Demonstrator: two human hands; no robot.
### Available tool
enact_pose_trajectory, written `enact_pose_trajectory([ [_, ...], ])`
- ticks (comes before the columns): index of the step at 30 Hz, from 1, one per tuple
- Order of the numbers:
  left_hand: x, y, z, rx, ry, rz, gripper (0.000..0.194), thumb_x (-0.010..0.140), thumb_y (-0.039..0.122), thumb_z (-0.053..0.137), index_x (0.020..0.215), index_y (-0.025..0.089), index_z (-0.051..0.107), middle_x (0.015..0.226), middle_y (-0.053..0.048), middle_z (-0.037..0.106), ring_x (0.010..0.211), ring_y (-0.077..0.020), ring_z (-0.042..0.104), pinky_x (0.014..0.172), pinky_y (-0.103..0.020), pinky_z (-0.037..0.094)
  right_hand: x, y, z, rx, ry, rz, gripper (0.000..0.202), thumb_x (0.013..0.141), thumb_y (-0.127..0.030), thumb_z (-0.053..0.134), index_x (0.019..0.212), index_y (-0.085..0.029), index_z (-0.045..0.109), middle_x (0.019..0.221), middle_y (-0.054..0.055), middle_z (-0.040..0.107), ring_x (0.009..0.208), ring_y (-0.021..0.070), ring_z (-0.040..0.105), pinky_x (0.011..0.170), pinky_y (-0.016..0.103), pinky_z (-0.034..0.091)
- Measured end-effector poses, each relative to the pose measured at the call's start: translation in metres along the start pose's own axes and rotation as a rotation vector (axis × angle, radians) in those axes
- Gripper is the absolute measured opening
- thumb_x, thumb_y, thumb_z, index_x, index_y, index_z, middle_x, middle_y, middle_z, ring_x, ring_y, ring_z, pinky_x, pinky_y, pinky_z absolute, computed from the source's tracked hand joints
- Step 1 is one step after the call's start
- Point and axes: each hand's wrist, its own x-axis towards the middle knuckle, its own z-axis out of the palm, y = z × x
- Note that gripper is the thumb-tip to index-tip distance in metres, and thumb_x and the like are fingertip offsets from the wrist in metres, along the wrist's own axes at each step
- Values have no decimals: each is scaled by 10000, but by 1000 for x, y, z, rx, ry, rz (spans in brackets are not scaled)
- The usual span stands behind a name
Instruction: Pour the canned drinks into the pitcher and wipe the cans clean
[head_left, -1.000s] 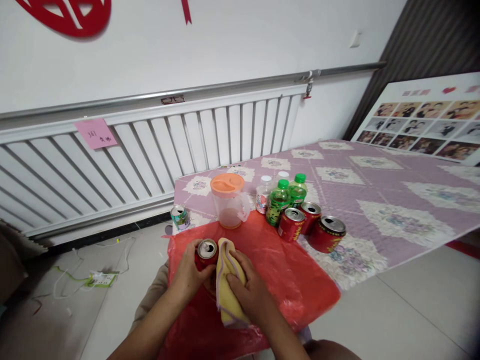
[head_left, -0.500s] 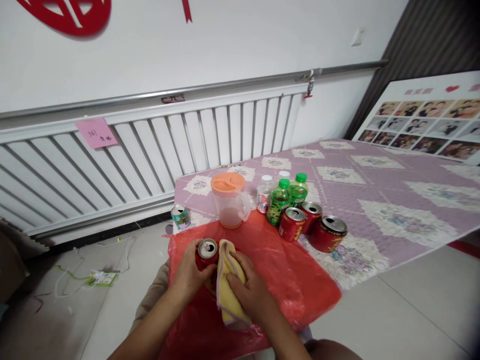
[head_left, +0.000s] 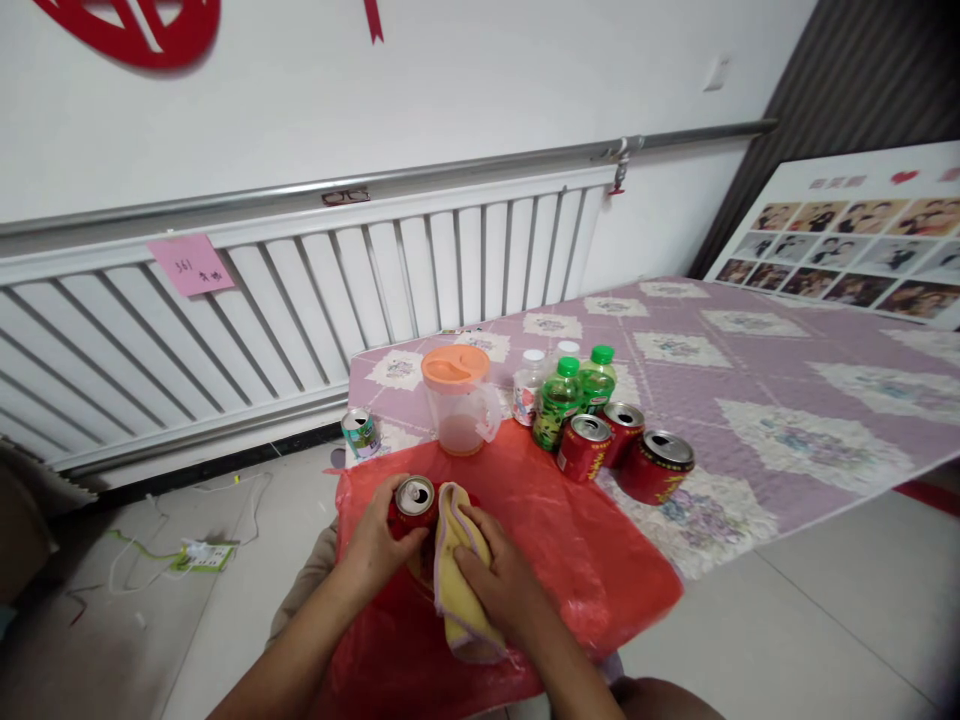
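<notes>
My left hand (head_left: 381,545) is wrapped round a red drink can (head_left: 412,505), its opened top facing up towards me. In my right hand (head_left: 495,570) is a folded yellow cloth (head_left: 457,590) with a purplish edge, gripped between thumb and fingers. The cloth is close beside the can's right side; whether they touch I cannot tell. Both hands are above a red plastic sheet (head_left: 577,560) that covers the near corner of the table. The lower part of the can is hidden by my left hand and the cloth.
A clear pitcher (head_left: 457,415) with an orange lid stands ahead. A small green can (head_left: 361,435) is on its left. To its right are several bottles (head_left: 557,405) and three red cans (head_left: 656,468). The flowered tablecloth (head_left: 765,370) stretches right; a radiator (head_left: 435,270) lines the wall.
Very little differs. The can in my left hand has shifted slightly, and the cloth's lower end has dropped a little in my right hand.
</notes>
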Motion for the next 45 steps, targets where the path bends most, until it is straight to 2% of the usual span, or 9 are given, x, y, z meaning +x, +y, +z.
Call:
enact_pose_trajectory([
  [6, 1, -1, -3, -86, -84, -19, 636, 676, 160, 691, 1279, 240, 505, 1308, -87, 595, 1201, -280, 578, 952, -451, 523, -3, -7, -2, 92, 59, -110, 523, 820, -276, 563, 1339, -228, 520, 1445, 89, 503, 1322, 232, 481, 1115, 408, 375],
  [14, 3, 1, -11, -167, -190, -57, 685, 698, 128, 668, 1346, 240, 478, 1379, -80, 562, 1279, -268, 529, 1090, -470, 422, 3, 4, -2, 28, 44, 25, 479, 808, -299, 586, 1279, -211, 583, 1326, 105, 607, 1214, 259, 573, 1053, 438, 442],
  [18, 2, 4, -10, -150, -177, -50, 700, 682, 124, 682, 1345, 239, 486, 1368, -88, 571, 1273, -278, 535, 1085, -479, 424, 3, 6, -1, 27, 42, 35, 512, 804, -286, 598, 1307, -213, 546, 1321, 103, 610, 1201, 258, 581, 1039, 435, 447],
  [23, 1, -1, 0, -79, -56, -52, 746, 640, 227, 792, 1326, 231, 497, 1338, -111, 586, 1265, -318, 534, 1081, -522, 410, 1, 3, -1, 48, 21, 64, 525, 818, -266, 564, 1330, -178, 490, 1322, 127, 601, 1189, 257, 589, 1011, 425, 464],
  [28, 4, -4, 6, -36, 27, -21, 611, 663, 240, 767, 1239, 219, 566, 1258, -107, 611, 1215, -307, 560, 1057, -515, 425, -3, -6, -3, 94, 57, -23, 539, 798, -239, 577, 1331, -220, 503, 1369, 88, 575, 1229, 239, 565, 1034, 393, 450],
  [31, 6, -3, 4, -65, 1, -37, 610, 668, 208, 729, 1254, 225, 559, 1258, -99, 611, 1203, -293, 572, 1047, -502, 437, -3, -8, -4, 126, 58, -53, 527, 805, -244, 584, 1327, -231, 520, 1362, 80, 585, 1227, 237, 567, 1035, 391, 451],
  [35, 8, 1, -2, -77, -48, -65, 688, 643, 185, 718, 1301, 230, 521, 1316, -95, 592, 1224, -286, 565, 1074, -489, 420, 0, -3, -4, 65, 23, 10, 507, 802, -253, 589, 1306, -207, 554, 1325, 102, 613, 1200, 256, 583, 1031, 424, 447],
  [39, 7, 6, -6, -107, -58, -87, 753, 642, 159, 703, 1345, 238, 445, 1295, -95, 607, 1169, -270, 608, 1034, -473, 471, 2, 3, -2, 11, -2, 31, 510, 806, -273, 581, 1306, -175, 554, 1321, 129, 609, 1208, 273, 574, 1038, 451, 434],
  [45, 7, 11, -9, -149, -135, -49, 519, 667, 123, 639, 1165, 217, 528, 1142, -61, 658, 1076, -244, 645, 986, -445, 509, -1, -4, -2, 122, 41, -44, 545, 804, -259, 572, 1345, -241, 509, 1424, 77, 531, 1276, 233, 532, 1055, 385, 435],
])
